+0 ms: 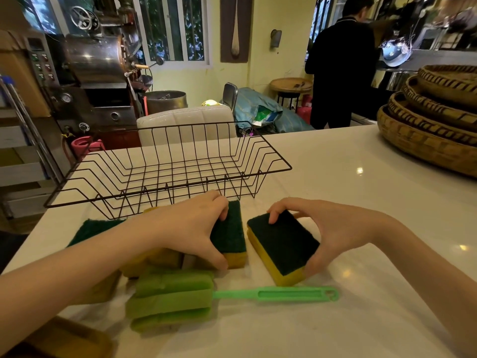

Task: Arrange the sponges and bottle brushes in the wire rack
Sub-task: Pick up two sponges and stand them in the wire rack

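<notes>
An empty black wire rack (pixel 271 157) stands on the white counter, just beyond my hands. My left hand (pixel 191 226) grips a yellow sponge with a dark green scouring top (pixel 231 232), thumb at its near end and fingers over its far end. My right hand (pixel 333 228) holds a second green-topped yellow sponge (pixel 281 244) the same way, lying flat. A green foam bottle brush (pixel 175 297) lies nearest me, its handle (pixel 289 294) pointing right. More sponges (pixel 95 228) lie partly hidden under my left forearm.
Stacked woven baskets (pixel 433 117) fill the counter's far right corner. A person in black (pixel 340 63) stands with their back turned beyond the counter. A metal machine (pixel 95 63) and a white chair back (pixel 185 122) sit behind the rack. A wooden board corner (pixel 67 342) shows at bottom left.
</notes>
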